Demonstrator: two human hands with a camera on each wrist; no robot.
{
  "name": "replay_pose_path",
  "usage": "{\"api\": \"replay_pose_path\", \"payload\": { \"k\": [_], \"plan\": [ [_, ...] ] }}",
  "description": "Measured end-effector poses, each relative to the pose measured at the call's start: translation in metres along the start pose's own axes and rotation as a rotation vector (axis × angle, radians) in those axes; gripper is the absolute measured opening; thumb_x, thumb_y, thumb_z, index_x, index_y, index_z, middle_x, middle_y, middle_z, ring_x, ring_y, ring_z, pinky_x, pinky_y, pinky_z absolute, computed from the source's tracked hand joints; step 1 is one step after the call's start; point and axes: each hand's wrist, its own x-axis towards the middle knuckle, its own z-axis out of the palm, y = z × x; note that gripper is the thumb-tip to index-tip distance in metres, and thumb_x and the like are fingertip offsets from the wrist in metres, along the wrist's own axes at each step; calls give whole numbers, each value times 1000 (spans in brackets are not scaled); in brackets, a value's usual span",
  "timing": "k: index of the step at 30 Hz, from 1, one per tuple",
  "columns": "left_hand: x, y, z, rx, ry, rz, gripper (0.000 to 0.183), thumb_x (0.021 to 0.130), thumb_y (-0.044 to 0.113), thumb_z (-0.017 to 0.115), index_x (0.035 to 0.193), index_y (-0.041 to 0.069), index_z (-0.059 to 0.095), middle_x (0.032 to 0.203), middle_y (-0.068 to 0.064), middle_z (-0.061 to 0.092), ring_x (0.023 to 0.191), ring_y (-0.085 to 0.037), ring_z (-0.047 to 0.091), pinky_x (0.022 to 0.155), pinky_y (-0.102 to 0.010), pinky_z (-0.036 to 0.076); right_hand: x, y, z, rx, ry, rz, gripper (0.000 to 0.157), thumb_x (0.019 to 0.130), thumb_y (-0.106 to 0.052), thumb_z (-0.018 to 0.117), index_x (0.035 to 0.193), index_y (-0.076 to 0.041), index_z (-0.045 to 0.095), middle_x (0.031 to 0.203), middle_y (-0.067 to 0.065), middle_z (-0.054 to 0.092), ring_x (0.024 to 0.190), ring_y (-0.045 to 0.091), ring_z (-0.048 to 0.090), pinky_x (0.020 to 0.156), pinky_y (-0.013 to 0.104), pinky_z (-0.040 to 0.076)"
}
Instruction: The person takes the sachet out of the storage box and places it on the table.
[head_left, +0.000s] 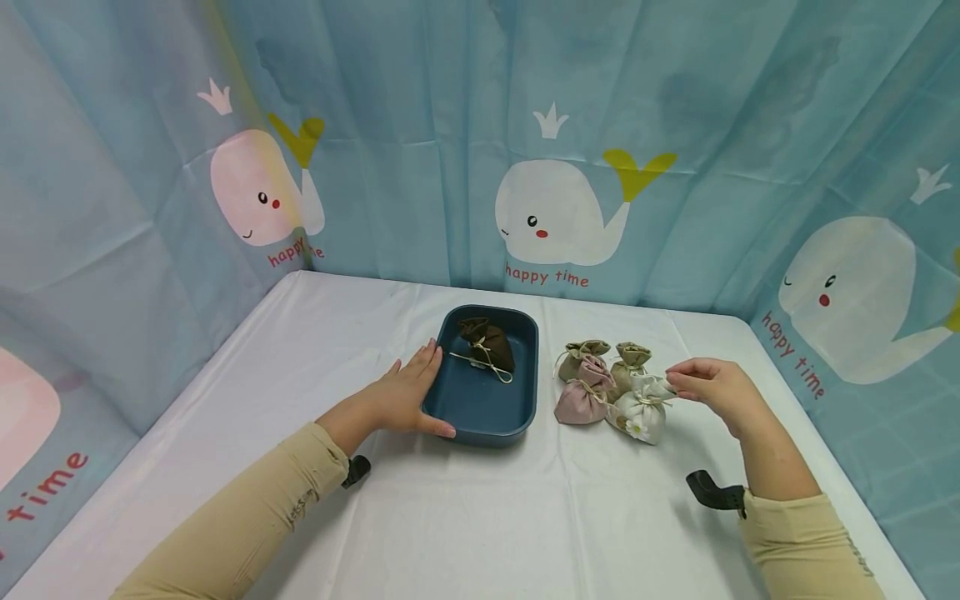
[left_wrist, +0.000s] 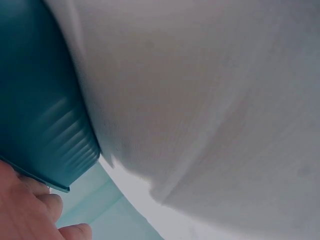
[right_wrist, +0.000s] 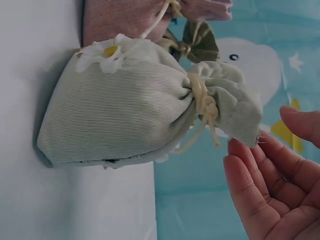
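My left hand (head_left: 407, 393) rests against the left side of a dark blue rectangular tray (head_left: 480, 435), fingers along its rim and thumb at the near corner. In the left wrist view, the fingers (left_wrist: 30, 210) show at the rim beside the tray's ribbed wall (left_wrist: 60, 130). A dark brown drawstring pouch (head_left: 497, 346) lies inside the tray. My right hand (head_left: 712, 387) is at the gathered top of a whitish drawstring pouch (right_wrist: 120, 107) with a daisy on it. In the right wrist view, its fingertips are right at the cloth's corner, with the thumb held apart from them.
Beside the whitish pouch stand a pink pouch (head_left: 581, 404) and two olive-beige pouches, one at the back left (head_left: 573, 362) and another behind (head_left: 628, 367). A white cloth (head_left: 480, 517) covers the table. Blue curtains (head_left: 390, 192) with whale prints enclose the back and sides.
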Motion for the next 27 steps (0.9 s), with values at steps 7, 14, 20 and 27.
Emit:
{"api": "replay_pose_path", "payload": {
  "k": [7,14,20,27],
  "plan": [
    [2,-1,2,6,3,-2,130,59,83,53,146,6,-5,152,-11,-13,140,-25,-3,107,-55,11,2,-11,-5,-11,9,-26,44,91,-29,57,113,9,57,103,7,64,87,5,62,77,22,50],
    [1,-1,1,12,2,-1,132,56,85,51,147,5,-4,152,-12,-10,140,-25,-3,107,-55,11,8,-28,-7,-68,1,-54,45,91,-32,56,116,6,56,109,11,62,84,-3,59,82,26,49],
    [0,0,0,10,0,-2,132,56,85,51,146,6,-5,152,-12,-10,140,-25,-3,107,-55,11,13,-47,-4,-82,-5,-70,47,91,-34,57,117,4,56,113,18,60,89,5,61,93,47,41],
    [0,0,-1,4,-10,-4,133,56,86,49,146,7,-7,152,-10,-14,140,-25,-4,108,-55,10,24,-69,7,-94,-7,-120,43,89,-36,59,113,-1,60,110,18,61,90,10,58,93,50,39]
  ]
}}
